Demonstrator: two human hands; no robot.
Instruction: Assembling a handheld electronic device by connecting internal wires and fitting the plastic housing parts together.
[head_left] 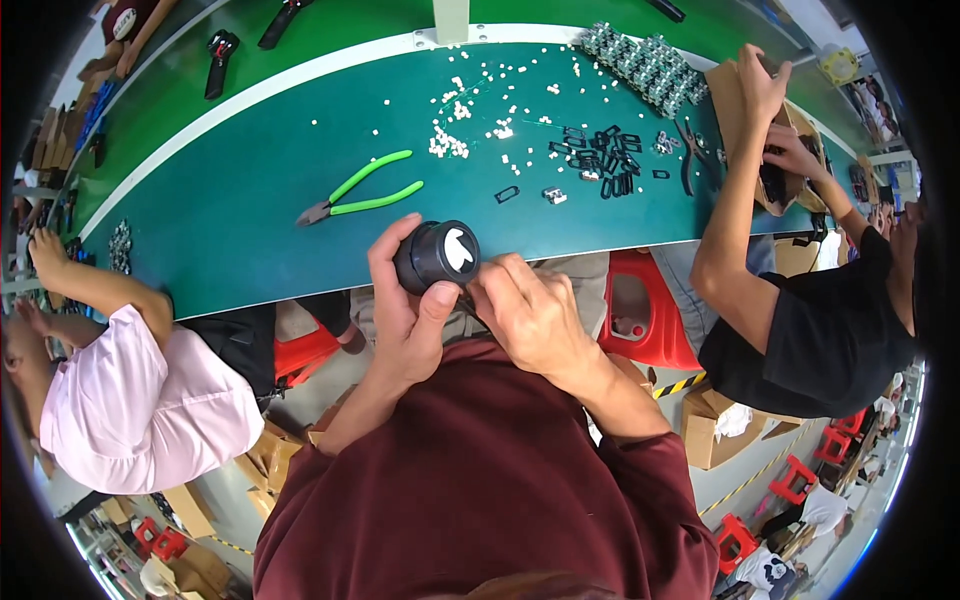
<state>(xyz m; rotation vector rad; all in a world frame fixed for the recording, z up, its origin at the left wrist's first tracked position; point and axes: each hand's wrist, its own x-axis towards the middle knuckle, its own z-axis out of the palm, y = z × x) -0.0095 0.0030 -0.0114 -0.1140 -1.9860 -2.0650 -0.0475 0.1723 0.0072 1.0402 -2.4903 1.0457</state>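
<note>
My left hand [405, 325] is wrapped around a black cylindrical housing [418, 262], held just above the near edge of the table. The housing is tilted, and its round end shows a white piece [459, 250] inside a black rim. My right hand [535, 318] is closed in a pinch beside the housing's lower right side; whatever lies between its fingertips is hidden. Beyond my left hand, a pair of cutting pliers with green handles [378, 204] lies spread on the green table [260, 220].
Small white blocks [450, 145] are scattered farther back, near a pile of black rectangular frames [608, 165]. Circuit boards [650, 70] and dark-handled pliers [688, 165] lie at right. A co-worker there reaches into a cardboard box [728, 110]; another in pink [150, 400] sits left.
</note>
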